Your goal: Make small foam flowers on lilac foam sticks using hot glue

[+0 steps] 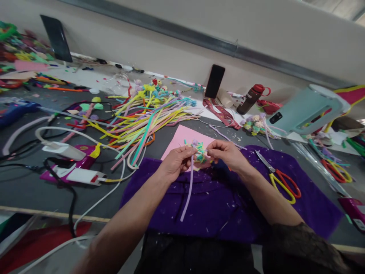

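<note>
My left hand [175, 161] is closed in a pinch on a lavender pipe cleaner [188, 192], whose free end hangs down over the purple cloth [216, 213]. Close by on the right, my right hand [229, 154] pinches with thumb and forefinger; what lies between the fingertips is too small to make out. Between the two hands is a cluster of short teal, yellow and lavender pieces [202, 152], over a pink sheet [179, 140]. I cannot tell whether the cluster is held or lies on the sheet. Scissors [278, 179] with red and yellow handles lie partly spread, right of my right forearm.
A heap of coloured pipe cleaners [151, 118] spreads at the left back. Left of me are a purple power strip [67, 171] with plugs and trailing cables, and a blue glue gun [19, 112]. Along the wall stand a phone [215, 82], a brown bottle [251, 101] and a pale blue bin [309, 108].
</note>
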The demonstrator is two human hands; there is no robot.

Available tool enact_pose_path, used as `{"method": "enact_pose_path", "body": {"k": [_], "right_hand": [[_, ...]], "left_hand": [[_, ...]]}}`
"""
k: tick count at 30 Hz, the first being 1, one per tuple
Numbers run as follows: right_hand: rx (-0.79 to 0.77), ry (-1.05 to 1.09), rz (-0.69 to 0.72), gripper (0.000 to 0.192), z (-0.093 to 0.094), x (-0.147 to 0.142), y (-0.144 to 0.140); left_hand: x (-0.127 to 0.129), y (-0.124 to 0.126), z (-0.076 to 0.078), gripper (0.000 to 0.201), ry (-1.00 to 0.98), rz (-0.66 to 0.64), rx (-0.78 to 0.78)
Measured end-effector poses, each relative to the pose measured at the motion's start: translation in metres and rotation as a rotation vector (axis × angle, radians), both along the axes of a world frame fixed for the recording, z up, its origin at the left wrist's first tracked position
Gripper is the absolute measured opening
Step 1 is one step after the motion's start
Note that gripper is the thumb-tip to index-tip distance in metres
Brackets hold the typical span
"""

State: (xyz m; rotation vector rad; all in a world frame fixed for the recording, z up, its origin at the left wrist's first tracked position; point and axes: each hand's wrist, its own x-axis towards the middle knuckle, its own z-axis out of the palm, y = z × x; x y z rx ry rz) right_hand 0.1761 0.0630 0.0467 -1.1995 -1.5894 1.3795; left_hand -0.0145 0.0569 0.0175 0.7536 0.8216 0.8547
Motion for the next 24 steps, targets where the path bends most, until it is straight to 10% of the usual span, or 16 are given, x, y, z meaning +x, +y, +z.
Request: {"method": "enact_pose_path", "body": {"k": [17,24], "right_hand": [[0.59,-0.595,0.08,0.007,0.005,-0.011,-0.019],[0.257,-0.258,0.039,0.011,0.005,-0.013,-0.018]], "left_hand": [[0.008,-0.006,-0.003,0.026,0.154,-0.086,0.081],[0.01,-0.01,0.004,0.025,0.155,-0.056,0.124]]}}
